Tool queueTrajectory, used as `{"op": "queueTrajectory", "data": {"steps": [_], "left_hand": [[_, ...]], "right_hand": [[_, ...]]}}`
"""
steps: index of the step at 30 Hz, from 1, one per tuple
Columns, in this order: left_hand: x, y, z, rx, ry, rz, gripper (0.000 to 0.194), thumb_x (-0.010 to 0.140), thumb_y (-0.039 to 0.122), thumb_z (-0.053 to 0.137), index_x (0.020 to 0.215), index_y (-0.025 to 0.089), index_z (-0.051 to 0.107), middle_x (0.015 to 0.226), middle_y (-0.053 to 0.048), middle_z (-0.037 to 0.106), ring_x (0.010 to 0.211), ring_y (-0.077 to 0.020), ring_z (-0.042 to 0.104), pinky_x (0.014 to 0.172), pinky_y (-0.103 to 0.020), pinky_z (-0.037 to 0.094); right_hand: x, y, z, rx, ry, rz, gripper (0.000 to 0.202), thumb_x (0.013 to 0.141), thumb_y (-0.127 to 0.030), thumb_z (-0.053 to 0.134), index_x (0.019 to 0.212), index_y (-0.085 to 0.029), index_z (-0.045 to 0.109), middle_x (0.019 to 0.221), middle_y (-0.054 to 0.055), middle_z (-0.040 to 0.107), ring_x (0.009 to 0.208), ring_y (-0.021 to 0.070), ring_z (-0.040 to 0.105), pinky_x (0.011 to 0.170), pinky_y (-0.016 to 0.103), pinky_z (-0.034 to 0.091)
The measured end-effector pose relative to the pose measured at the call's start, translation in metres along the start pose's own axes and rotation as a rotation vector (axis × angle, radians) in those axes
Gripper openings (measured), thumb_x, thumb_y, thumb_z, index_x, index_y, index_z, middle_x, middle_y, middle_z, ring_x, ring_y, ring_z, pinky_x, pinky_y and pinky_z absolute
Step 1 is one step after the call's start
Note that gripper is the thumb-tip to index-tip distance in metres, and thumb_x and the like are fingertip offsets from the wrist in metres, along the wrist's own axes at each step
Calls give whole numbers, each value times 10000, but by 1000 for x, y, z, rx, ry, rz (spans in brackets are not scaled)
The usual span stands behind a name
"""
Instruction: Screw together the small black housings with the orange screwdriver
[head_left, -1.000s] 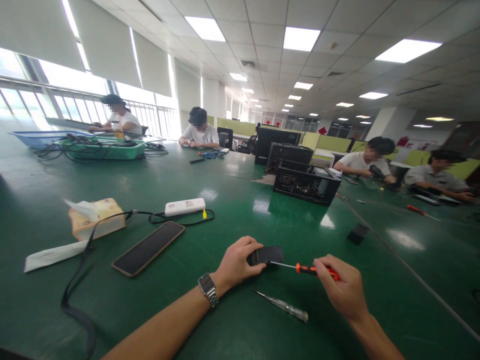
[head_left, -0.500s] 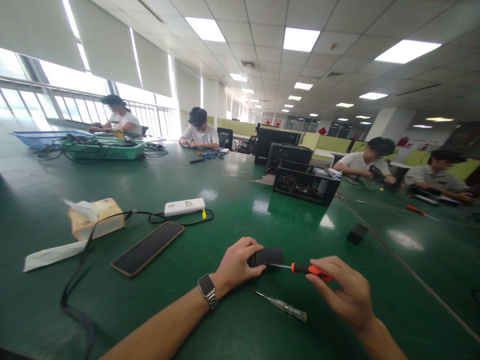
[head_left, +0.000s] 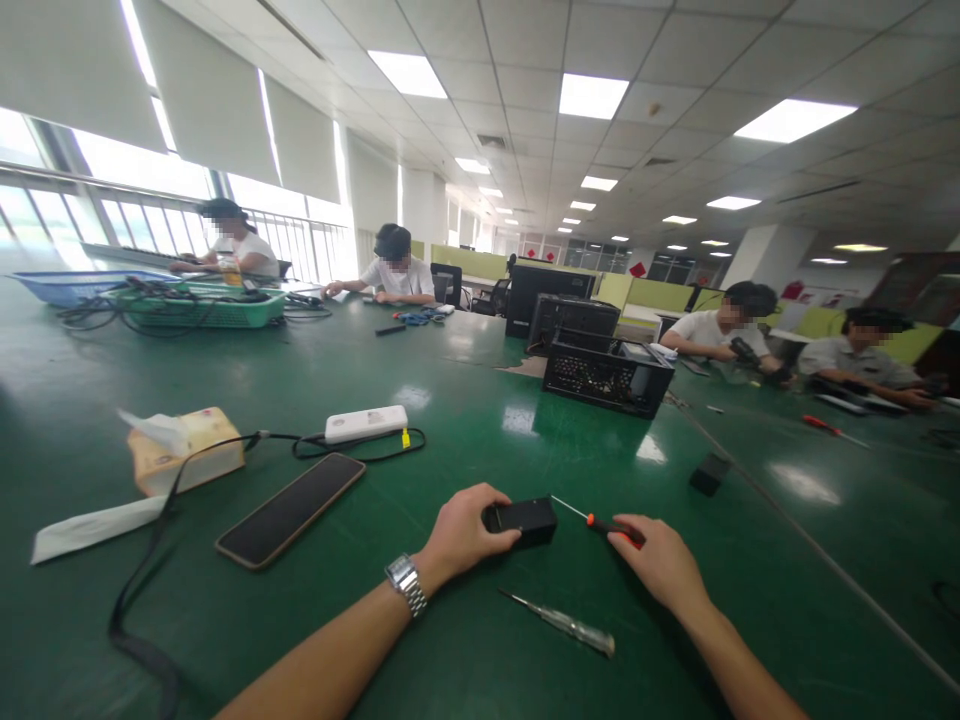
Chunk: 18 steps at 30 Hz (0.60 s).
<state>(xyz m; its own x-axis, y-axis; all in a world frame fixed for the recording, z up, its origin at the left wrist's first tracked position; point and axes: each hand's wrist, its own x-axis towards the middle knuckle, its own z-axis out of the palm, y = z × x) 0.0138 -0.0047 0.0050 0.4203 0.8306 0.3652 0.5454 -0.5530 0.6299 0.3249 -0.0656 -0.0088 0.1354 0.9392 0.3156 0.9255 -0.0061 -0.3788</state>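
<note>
A small black rectangular box (head_left: 529,522) is gripped by my left hand (head_left: 466,532), thumb on the near side and fingers round the far side. My right hand (head_left: 664,562) holds a screwdriver (head_left: 596,522) with a red and black handle. Its thin shaft points left, and the tip is close to the box's far right corner; whether it touches I cannot tell. On the table in front of the box lies a second screwdriver (head_left: 562,622) with a clear handle.
Left of my hands lie a phone (head_left: 292,510), a white power bank (head_left: 366,423) with a black cable and a tissue pack (head_left: 187,450). Another black block (head_left: 709,474) rests to the right. Farther off are black computer cases (head_left: 607,375), a green basket (head_left: 206,308) and several people working.
The box has turned in my left hand, its right end now facing nearer me. The screwdriver tip has moved from the box's near edge to its far right corner.
</note>
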Motion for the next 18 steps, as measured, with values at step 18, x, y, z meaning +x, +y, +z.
{"op": "queueTrajectory", "data": {"steps": [18], "left_hand": [[-1,4,5,-5,71,-41,258,692,348,739,890,199,667,897,-19,681,831,-213,627,758,-312,484]], "right_hand": [[-20,-47,-30,452,-565,-133,153,805,-280,585,696,-181,543,618,-50,505,576,101,445,549,211,341]]}}
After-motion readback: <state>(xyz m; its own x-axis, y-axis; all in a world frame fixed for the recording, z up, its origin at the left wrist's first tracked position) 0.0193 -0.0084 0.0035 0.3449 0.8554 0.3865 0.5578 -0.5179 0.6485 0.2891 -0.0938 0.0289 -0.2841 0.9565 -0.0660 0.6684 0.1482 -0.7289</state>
